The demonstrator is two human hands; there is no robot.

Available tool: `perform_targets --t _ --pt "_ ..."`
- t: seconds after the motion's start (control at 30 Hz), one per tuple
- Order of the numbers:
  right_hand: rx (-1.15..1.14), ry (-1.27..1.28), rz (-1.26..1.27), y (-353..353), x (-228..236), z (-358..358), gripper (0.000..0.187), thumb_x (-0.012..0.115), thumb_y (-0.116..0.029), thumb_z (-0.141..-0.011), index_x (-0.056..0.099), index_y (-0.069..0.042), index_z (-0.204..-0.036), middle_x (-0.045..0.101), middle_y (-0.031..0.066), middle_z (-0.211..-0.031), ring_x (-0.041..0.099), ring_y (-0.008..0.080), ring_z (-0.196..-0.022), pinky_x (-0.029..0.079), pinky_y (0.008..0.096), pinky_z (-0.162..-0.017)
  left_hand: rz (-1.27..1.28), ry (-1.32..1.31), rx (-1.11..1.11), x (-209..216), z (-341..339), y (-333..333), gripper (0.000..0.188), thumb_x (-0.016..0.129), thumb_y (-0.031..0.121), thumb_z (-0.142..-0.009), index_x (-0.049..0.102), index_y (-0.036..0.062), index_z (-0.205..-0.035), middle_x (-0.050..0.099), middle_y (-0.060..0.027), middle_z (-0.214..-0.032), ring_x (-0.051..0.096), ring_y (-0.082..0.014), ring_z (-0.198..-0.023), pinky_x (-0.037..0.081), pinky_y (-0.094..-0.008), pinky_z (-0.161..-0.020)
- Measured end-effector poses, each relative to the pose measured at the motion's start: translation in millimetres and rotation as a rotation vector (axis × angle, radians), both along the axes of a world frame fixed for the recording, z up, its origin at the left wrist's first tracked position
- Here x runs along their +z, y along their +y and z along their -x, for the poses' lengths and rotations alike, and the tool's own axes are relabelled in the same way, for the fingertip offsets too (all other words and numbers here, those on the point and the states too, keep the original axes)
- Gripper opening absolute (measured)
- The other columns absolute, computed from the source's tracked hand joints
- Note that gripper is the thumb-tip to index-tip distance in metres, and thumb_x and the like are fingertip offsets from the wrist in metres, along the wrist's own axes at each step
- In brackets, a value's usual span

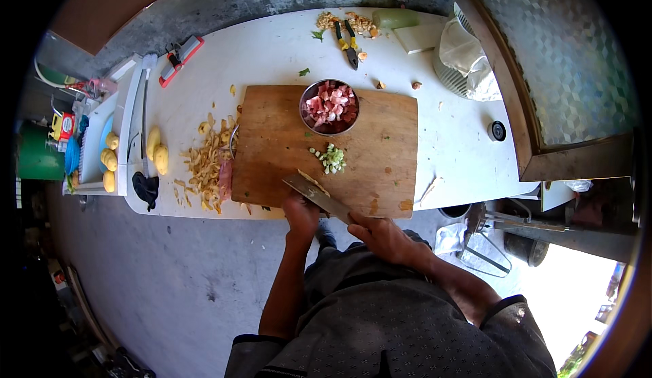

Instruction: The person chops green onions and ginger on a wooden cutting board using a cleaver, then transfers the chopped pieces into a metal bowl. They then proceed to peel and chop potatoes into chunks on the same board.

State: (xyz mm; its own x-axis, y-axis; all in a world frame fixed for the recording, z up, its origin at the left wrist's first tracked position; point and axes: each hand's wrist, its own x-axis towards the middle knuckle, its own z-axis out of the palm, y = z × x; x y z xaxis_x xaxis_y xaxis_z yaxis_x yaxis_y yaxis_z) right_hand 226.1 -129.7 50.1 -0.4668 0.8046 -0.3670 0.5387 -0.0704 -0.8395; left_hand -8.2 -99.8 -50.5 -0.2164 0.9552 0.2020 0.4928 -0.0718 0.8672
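Note:
My right hand (384,237) is closed round the handle of a wide-bladed kitchen knife (318,196), which slants over the near edge of the wooden cutting board (272,127). Close under the blade's near side is my left hand (300,215); its fingers are mostly hidden, so their grip does not show. Along the blade's far edge lies a thin pale strip (313,182) of something I cannot make out. A small heap of chopped green-and-white pieces (331,159) sits mid-board. Beyond it stands a metal bowl (303,121) holding cut pink meat (331,103).
Peelings (207,160) are strewn left of the board, near peeled potatoes (157,150). Pliers (348,44) with yellow-black handles lie at the back, beside a pale green gourd-like piece (396,18). A small black-topped jar (497,131) stands right, near a wood-framed glass pane (577,59).

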Motion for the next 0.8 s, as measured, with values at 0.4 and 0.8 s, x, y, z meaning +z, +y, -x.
perform_targets --t 0.4,0.8 --pt "-0.072 0.127 -0.138 44.9 -11.2 52.7 0.037 0.056 -0.034 -0.111 0.068 0.001 -0.112 0.072 0.0307 -0.092 0.070 0.0520 -0.092 0.054 0.0555 -0.081 -0.080 0.016 0.035 1.9 -2.1 8.6 0.013 0.069 -0.005 -0.088 0.075 -0.0023 -0.099 0.075 -0.0198 -0.090 0.075 -0.0356 -0.081 0.058 -0.0403 -0.074" --pt "-0.120 0.015 0.122 21.3 30.1 16.3 0.041 0.058 -0.037 -0.112 0.069 0.001 -0.121 0.072 0.0278 -0.096 0.070 0.0497 -0.094 0.054 0.0527 -0.082 0.027 -0.028 0.074 -5.0 1.4 -2.0 0.011 0.069 -0.002 -0.090 0.075 -0.0011 -0.099 0.075 -0.0200 -0.092 0.075 -0.0338 -0.081 0.058 -0.0405 -0.074"
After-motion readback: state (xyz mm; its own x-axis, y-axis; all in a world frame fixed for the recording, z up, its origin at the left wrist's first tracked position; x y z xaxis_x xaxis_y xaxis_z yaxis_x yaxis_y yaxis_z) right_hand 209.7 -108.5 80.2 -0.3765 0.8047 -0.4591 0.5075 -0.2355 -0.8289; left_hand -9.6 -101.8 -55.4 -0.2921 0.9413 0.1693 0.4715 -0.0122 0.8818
